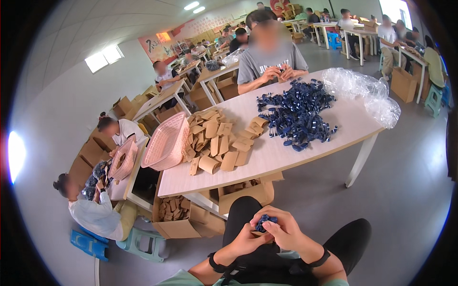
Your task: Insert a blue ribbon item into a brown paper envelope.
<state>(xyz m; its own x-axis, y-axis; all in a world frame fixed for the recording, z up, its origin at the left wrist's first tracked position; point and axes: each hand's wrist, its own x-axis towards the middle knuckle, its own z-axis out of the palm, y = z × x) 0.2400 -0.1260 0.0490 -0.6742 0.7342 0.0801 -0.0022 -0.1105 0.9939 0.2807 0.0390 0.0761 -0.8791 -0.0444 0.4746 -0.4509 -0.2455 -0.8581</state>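
Note:
Above my lap, my left hand (pixel 248 240) and my right hand (pixel 287 232) close together around a small dark blue bundle (pixel 265 221) that looks like a coiled cord. A bit of brown card (pixel 258 233) shows under the bundle, between the fingers; the palms hide how the two meet. On the table (pixel 191 183) in front lies a big heap of similar dark blue bundles (pixel 300 112) with shiny light ends. To its left spreads a pile of folded brown card sleeves (pixel 217 138). Both hands are apart from the table.
A pink plastic basket (pixel 167 143) stands at the table's left end, and clear plastic bags (pixel 360 90) lie at its right. Opposite, a co-worker (pixel 272 57) handles something small. Cardboard boxes (pixel 174 217) holding brown card pieces sit below the table, near a pale green stool (pixel 143 245).

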